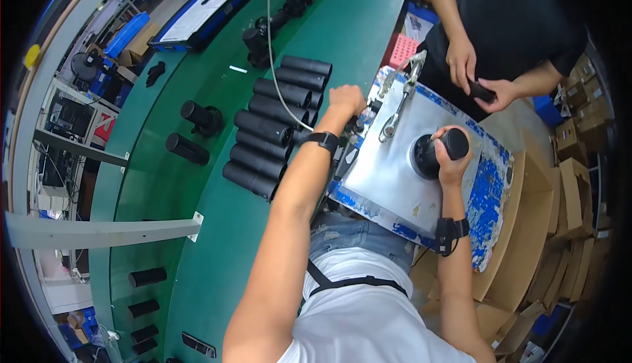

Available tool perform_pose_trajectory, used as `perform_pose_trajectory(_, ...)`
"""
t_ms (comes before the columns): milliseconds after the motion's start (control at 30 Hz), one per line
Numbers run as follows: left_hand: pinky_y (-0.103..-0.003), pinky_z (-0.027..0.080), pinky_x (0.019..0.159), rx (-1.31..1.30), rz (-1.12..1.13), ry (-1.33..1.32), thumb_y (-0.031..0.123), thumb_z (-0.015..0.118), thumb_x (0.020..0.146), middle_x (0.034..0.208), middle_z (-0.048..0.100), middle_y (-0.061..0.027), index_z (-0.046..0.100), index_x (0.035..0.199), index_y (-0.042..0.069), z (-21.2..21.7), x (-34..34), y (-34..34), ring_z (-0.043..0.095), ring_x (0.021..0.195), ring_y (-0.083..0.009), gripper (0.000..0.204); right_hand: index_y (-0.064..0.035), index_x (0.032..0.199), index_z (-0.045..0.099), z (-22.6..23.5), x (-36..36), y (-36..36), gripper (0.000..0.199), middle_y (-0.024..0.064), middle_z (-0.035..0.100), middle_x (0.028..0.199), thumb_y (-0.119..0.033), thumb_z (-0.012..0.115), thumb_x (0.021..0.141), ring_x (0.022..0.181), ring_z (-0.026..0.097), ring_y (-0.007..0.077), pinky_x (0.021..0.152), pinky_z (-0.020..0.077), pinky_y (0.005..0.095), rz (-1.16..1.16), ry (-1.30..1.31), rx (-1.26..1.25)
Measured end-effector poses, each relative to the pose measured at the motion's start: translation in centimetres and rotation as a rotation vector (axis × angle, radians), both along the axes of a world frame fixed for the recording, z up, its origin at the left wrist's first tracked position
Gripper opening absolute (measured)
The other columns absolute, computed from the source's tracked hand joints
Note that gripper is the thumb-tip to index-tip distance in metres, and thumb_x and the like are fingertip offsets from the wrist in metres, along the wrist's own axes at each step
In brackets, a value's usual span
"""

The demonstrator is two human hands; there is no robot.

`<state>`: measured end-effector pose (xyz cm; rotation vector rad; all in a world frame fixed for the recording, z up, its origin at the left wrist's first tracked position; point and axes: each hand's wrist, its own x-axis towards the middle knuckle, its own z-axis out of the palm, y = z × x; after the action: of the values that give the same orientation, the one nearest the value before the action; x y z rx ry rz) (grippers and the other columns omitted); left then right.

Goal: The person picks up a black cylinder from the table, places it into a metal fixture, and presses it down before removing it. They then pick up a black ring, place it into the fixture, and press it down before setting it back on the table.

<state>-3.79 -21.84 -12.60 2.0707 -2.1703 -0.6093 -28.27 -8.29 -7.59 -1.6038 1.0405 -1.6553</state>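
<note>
My right hand (454,159) is wrapped around a black cylindrical part (426,157) with a round cap, which stands on a bare metal plate (392,185). The plate tops a work stand with chipped blue and white paint. At the stand's left edge, my left hand (347,99) is closed in a fist; whatever it may grip is hidden. Close to that hand is a metal toggle clamp (393,116) on the plate. Just left of my left forearm, several black tubes (263,129) lie in a row on the green bench (224,231).
Across the stand, a person in black (507,20) holds a small black part (482,91). More black parts (201,116) stand on the bench's far side. A white cable (271,53) hangs over the tubes. Cardboard boxes (520,224) crowd the right. A blue tray (204,10) lies upper left.
</note>
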Motion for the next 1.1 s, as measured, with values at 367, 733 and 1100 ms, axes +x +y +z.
perform_pose_trajectory(367, -0.043, 0.045, 0.096, -0.528, 0.074, 0.533, 0.022, 0.057, 0.082, 0.111, 0.063, -0.0222, 0.063, 0.109, 0.001, 0.9, 2.4, 4.0, 0.057, 0.108, -0.0373, 0.034, -0.0015, 0.098, 0.060, 0.2, 1.0, 1.6, 0.028, 0.0046, 0.062, 0.089, -0.003, 0.075, 0.074, 0.084, 0.058, 0.0161, 0.083, 0.0466, 0.0306, -0.320, 0.072, -0.074)
perform_pose_trajectory(733, -0.043, 0.043, 0.094, -1.188, -0.164, 0.770, 0.026, 0.073, 0.069, 0.114, 0.059, -0.0170, 0.048, 0.126, 0.002, 18.4, -1.1, 24.2, 0.055, 0.112, -0.0362, 0.066, 0.0033, 0.122, 0.044, 17.2, 3.6, 3.4, 0.061, 0.0184, 0.048, 0.124, -0.044, 0.058, 0.086, 0.112, 0.049, 0.0249, 0.097, 0.0393, 0.0389, 0.481, 0.305, -0.196)
perform_pose_trajectory(1100, -0.038, 0.052, 0.082, -0.900, 0.944, 0.561, 0.025, 0.082, 0.065, 0.101, 0.067, -0.0178, 0.053, 0.112, 0.000, 4.7, 26.9, 27.2, 0.067, 0.094, -0.0274, 0.060, 0.0014, 0.119, 0.051, 1.9, 0.8, 13.7, 0.035, 0.0119, 0.058, 0.118, -0.020, 0.054, 0.092, 0.112, 0.053, 0.0219, 0.098, 0.0397, 0.0385, 0.316, 0.204, 0.438)
